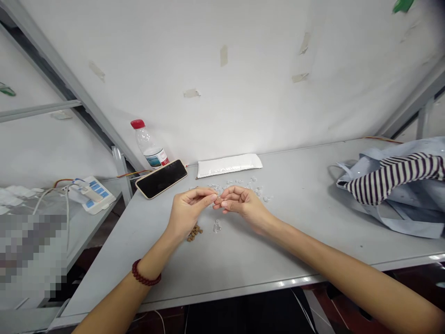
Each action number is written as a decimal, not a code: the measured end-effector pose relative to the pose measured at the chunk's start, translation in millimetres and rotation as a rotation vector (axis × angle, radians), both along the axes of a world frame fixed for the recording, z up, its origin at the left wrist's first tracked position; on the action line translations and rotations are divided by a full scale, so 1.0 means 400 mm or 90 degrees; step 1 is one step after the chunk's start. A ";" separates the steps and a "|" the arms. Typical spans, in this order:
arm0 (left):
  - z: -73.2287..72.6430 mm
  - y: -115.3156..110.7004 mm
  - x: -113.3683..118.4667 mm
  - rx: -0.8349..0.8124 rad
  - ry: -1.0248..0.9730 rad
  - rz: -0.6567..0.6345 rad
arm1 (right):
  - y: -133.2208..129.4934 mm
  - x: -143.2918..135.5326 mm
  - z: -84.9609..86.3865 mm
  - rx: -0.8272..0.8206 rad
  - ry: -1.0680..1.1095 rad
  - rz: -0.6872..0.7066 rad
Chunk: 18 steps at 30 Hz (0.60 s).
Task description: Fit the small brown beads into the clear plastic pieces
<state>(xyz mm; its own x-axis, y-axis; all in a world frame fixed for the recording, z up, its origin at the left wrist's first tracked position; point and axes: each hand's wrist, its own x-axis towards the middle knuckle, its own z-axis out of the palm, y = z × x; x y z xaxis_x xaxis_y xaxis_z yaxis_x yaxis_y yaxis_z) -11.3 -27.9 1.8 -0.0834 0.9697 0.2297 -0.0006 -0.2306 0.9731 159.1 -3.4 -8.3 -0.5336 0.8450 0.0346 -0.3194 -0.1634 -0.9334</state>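
Observation:
My left hand (186, 208) and my right hand (246, 206) meet above the grey table, thumbs and forefingers pinched together. Between their fingertips is a small clear piece (219, 198), partly covered by the fingers. Just below them a clear, tiny bottle-shaped piece (217, 226) rests on the tabletop. Several small brown cork-like bits (194, 233) are heaped beside my left wrist, partly hidden by it. Behind my hands many loose clear pieces (258, 191) are scattered.
A white flat packet (229, 165) lies near the wall. To its left are a phone (162, 179) and a red-capped bottle (148, 144). A grey bag (399, 208) with striped cloth (389, 178) occupies the right side. A power strip (93, 195) sits on the left neighbouring surface.

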 end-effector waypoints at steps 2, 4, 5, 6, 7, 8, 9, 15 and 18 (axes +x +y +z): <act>0.004 -0.003 0.002 0.031 0.047 0.007 | 0.001 0.000 -0.003 0.006 -0.002 -0.001; 0.006 -0.006 0.005 0.062 0.100 0.017 | 0.002 -0.002 -0.007 0.012 -0.005 -0.001; 0.007 -0.008 0.006 0.081 0.129 0.023 | 0.002 -0.003 -0.009 0.013 -0.005 -0.001; 0.006 -0.009 0.006 0.103 0.160 0.029 | 0.002 -0.004 -0.011 0.010 -0.004 -0.002; 0.005 -0.010 0.006 0.125 0.190 0.030 | 0.002 -0.004 -0.012 0.006 -0.004 -0.004; 0.004 -0.011 0.006 0.145 0.216 0.027 | 0.002 -0.005 -0.013 -0.001 -0.005 -0.008; 0.002 -0.011 0.005 0.165 0.241 0.021 | 0.002 -0.006 -0.014 -0.008 -0.005 -0.010; -0.006 -0.011 -0.002 0.287 0.350 0.008 | 0.003 -0.007 -0.015 -0.012 -0.011 -0.024; -0.005 -0.012 -0.006 0.301 0.379 -0.001 | 0.002 -0.008 -0.015 0.015 -0.026 -0.028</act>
